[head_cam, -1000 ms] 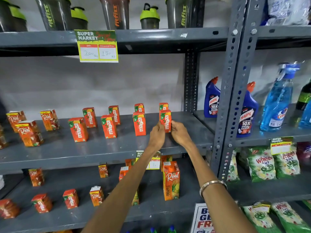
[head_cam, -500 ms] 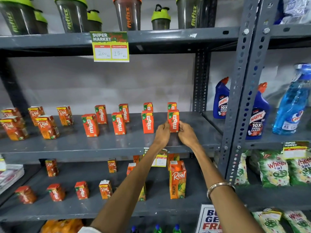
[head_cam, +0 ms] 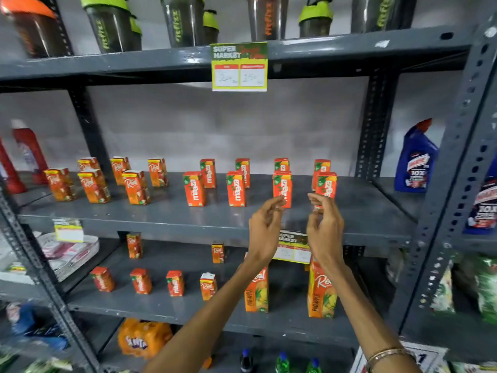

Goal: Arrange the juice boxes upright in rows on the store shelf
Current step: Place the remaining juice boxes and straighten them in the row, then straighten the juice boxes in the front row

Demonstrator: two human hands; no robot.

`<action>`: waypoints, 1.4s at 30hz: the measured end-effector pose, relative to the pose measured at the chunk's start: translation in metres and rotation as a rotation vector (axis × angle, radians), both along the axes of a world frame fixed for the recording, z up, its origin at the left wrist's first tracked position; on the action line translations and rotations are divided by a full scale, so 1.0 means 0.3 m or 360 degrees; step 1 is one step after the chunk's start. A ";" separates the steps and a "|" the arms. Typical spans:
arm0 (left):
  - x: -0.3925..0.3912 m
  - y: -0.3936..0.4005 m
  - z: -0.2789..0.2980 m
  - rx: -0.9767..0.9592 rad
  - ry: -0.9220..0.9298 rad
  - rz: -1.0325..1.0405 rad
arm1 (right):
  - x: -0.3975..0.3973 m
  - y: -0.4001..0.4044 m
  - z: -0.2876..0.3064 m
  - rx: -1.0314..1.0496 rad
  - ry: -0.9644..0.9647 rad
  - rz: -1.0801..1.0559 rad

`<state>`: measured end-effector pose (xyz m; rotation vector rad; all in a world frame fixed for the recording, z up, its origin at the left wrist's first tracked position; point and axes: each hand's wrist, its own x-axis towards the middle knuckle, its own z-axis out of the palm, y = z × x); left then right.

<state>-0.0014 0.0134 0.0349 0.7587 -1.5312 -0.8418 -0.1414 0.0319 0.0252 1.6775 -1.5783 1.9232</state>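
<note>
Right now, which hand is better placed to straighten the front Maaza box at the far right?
Right hand: its fingers overlap that box; the left hand sits nearer the neighbouring box.

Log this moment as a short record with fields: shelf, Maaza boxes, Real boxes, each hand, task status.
shelf: grey metal middle shelf
Maaza boxes: front row of four upright, e.g.; back row of four upright, e.g.
Real boxes: upright, looser rows at the left, e.g.
left hand: open, in front of the third front Maaza box, holding nothing
right hand: open, in front of the rightmost front Maaza box, holding nothing
task status: Maaza rows look set; Real rows less even
</note>
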 end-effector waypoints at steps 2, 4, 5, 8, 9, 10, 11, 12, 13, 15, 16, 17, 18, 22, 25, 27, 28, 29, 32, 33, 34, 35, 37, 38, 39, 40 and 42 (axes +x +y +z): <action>0.073 -0.007 -0.006 -0.0014 -0.0002 0.0065 | 0.076 -0.021 0.005 0.0002 0.0027 0.0087; 0.143 -0.031 -0.013 0.0015 0.0008 0.0131 | 0.159 -0.050 0.015 0.0112 0.0016 0.0240; 0.174 -0.047 -0.013 0.0042 0.0014 0.0159 | 0.200 -0.071 0.022 0.0206 0.0001 0.0337; 0.258 -0.113 0.008 0.0142 0.0046 0.0255 | 0.324 -0.149 0.051 0.0568 -0.0102 0.0574; 0.280 -0.141 0.020 0.0186 0.0032 0.0279 | 0.359 -0.176 0.064 0.0676 -0.0162 0.0621; 0.295 -0.168 0.031 0.0232 0.0001 0.0289 | 0.382 -0.201 0.076 0.0759 -0.0211 0.0636; 0.311 -0.197 0.044 0.0286 -0.0045 0.0271 | 0.403 -0.228 0.087 0.0828 -0.0243 0.0621; 0.330 -0.228 0.058 0.0356 -0.0102 0.0234 | 0.419 -0.255 0.096 0.0892 -0.0262 0.0594; 0.344 -0.256 0.069 0.0420 -0.0164 0.0183 | 0.427 -0.277 0.104 0.0949 -0.0273 0.0572; 0.367 -0.308 0.085 0.0492 -0.0315 0.0080 | 0.435 -0.313 0.118 0.1015 -0.0273 0.0551; 0.373 -0.327 0.091 0.0501 -0.0385 0.0030 | 0.438 -0.327 0.119 0.1024 -0.0256 0.0556; 0.377 -0.344 0.092 0.0509 -0.0448 -0.0012 | 0.441 -0.337 0.116 0.1024 -0.0236 0.0566; 0.379 -0.354 0.091 0.0509 -0.0496 -0.0045 | 0.444 -0.341 0.112 0.1017 -0.0223 0.0575; 0.376 -0.365 0.081 0.0449 -0.0537 -0.0124 | 0.450 -0.342 0.093 0.0964 -0.0190 0.0535; 0.382 -0.367 0.084 0.0434 -0.0536 -0.0160 | 0.459 -0.347 0.089 0.0976 -0.0177 0.0514; 0.385 -0.371 0.084 0.0445 -0.0537 -0.0181 | 0.461 -0.346 0.085 0.0997 -0.0127 0.0497; 0.386 -0.371 0.082 0.0448 -0.0541 -0.0183 | 0.461 -0.343 0.084 0.1002 -0.0108 0.0496; 0.388 -0.373 0.082 0.0448 -0.0546 -0.0177 | 0.462 -0.341 0.087 0.1004 -0.0091 0.0505; 0.388 -0.377 0.080 0.0434 -0.0548 -0.0152 | 0.459 -0.333 0.099 0.1019 -0.0065 0.0509; 0.386 -0.377 0.084 0.0431 -0.0553 -0.0145 | 0.461 -0.328 0.103 0.1022 -0.0052 0.0494; 0.383 -0.375 0.084 0.0431 -0.0549 -0.0139 | 0.462 -0.324 0.103 0.1025 -0.0041 0.0476; 0.381 -0.367 0.084 0.0423 -0.0537 -0.0127 | 0.465 -0.320 0.098 0.1017 -0.0042 0.0452; 0.389 -0.339 0.077 0.0346 -0.0483 -0.0046 | 0.476 -0.310 0.077 0.0896 -0.0041 0.0341; 0.404 -0.319 0.070 0.0260 -0.0448 0.0018 | 0.487 -0.296 0.062 0.0775 -0.0029 0.0272; 0.426 -0.298 0.063 0.0158 -0.0403 0.0079 | 0.501 -0.281 0.047 0.0625 -0.0024 0.0218; 0.458 -0.280 0.055 0.0066 -0.0342 0.0134 | 0.522 -0.271 0.036 0.0472 -0.0026 0.0193; 0.538 -0.254 0.034 -0.0047 -0.0221 0.0219 | 0.580 -0.256 0.027 0.0269 -0.0006 0.0233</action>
